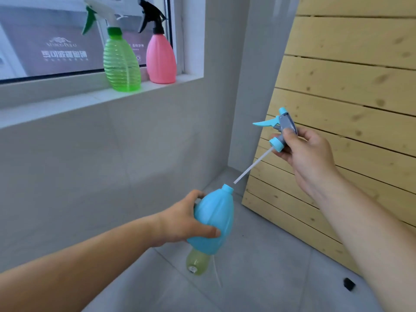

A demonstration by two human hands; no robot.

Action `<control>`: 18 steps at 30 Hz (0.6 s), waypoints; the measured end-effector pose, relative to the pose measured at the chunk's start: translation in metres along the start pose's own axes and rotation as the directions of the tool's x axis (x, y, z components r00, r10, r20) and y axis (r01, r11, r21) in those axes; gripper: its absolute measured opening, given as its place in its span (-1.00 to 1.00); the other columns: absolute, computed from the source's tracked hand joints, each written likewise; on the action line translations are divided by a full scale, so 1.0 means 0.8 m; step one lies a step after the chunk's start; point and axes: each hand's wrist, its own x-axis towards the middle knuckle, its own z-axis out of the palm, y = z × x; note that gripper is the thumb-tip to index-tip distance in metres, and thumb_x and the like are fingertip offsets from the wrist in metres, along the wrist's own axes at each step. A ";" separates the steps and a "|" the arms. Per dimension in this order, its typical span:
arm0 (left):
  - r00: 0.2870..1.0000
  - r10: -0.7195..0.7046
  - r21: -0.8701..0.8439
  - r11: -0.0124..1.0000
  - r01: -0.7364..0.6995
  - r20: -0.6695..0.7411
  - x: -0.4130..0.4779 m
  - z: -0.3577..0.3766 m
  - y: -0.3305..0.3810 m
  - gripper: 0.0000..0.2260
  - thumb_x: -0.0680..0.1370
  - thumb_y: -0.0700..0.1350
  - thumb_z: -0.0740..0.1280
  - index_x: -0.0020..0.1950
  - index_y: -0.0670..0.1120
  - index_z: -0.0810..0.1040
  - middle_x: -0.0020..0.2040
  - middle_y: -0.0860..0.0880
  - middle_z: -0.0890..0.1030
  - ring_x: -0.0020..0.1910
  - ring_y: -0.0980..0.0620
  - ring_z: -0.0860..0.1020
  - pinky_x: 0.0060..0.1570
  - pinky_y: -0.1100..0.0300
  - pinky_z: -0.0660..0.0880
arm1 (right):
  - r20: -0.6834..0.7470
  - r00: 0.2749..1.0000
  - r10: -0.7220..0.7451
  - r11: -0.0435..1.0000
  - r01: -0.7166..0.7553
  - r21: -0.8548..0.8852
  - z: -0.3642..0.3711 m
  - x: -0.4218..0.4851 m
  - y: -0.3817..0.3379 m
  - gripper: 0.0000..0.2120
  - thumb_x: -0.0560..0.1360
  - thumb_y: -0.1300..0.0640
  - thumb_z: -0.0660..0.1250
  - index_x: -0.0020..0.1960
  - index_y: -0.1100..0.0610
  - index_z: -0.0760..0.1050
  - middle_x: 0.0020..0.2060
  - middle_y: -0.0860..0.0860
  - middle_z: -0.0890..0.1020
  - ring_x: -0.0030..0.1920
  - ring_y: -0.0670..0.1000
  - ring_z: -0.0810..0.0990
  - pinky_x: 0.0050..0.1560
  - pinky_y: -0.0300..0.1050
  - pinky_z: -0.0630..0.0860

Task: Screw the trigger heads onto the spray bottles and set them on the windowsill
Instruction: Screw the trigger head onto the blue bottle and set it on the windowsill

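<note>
We see a light blue bottle [212, 224], a blue and grey trigger head [280, 128] with a white tube [252, 166], a ribbed clear green bottle [121, 64], a pink bottle [161, 58] with a black trigger, a pale yellow bottle [197, 262], grey floor tiles [258, 278] and knotty pale wood slats [349, 86].

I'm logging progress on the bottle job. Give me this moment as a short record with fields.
left hand: grips blue bottle, neck open
right hand: holds blue trigger head
dip tube: tip just outside bottle neck
windowsill: green bottle and pink bottle, heads on
floor: yellowish bottle, no head
</note>
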 end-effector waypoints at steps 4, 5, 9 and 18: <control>1.000 0.028 -0.011 1.000 -0.028 -0.007 -0.010 -0.001 0.003 -0.26 0.25 0.01 0.65 0.33 0.16 0.36 0.18 -0.01 0.62 0.09 -0.04 0.69 0.06 -0.10 0.67 | 0.014 1.000 -0.017 1.000 0.017 0.025 0.006 -0.018 -0.010 -0.86 0.58 0.15 0.29 0.07 0.20 0.53 -0.09 0.08 0.73 0.00 0.00 0.72 0.01 -0.05 0.65; 0.999 0.035 -0.015 0.999 -0.035 -0.009 -0.012 0.000 0.004 -0.27 0.27 -0.01 0.65 0.33 0.16 0.36 0.17 -0.01 0.61 0.09 -0.04 0.69 0.07 -0.09 0.67 | 0.023 1.000 -0.013 1.000 0.012 0.023 0.007 -0.021 -0.010 -0.86 0.58 0.15 0.29 0.07 0.20 0.53 -0.09 0.08 0.73 0.00 0.00 0.72 0.00 -0.06 0.65; 0.997 0.073 -0.034 0.997 -0.073 -0.008 -0.012 0.007 0.008 -0.25 0.22 0.03 0.65 0.32 0.20 0.38 0.19 -0.01 0.61 0.09 -0.03 0.69 0.07 -0.08 0.67 | 0.108 0.992 0.057 0.998 -0.058 0.001 0.011 -0.032 0.004 -0.83 0.58 0.18 0.28 0.13 0.24 0.51 -0.10 0.09 0.72 0.00 0.03 0.72 0.03 -0.02 0.65; 0.986 0.158 -0.155 0.977 -0.148 0.049 -0.006 0.012 0.028 -0.31 0.28 -0.04 0.64 0.34 0.13 0.43 0.18 -0.09 0.67 0.11 -0.08 0.70 0.13 -0.09 0.65 | 0.373 0.905 0.205 0.979 -0.193 -0.071 0.015 -0.049 0.033 -0.81 0.61 0.17 0.23 0.16 0.23 0.50 -0.04 0.17 0.73 0.04 0.14 0.69 -0.01 0.00 0.61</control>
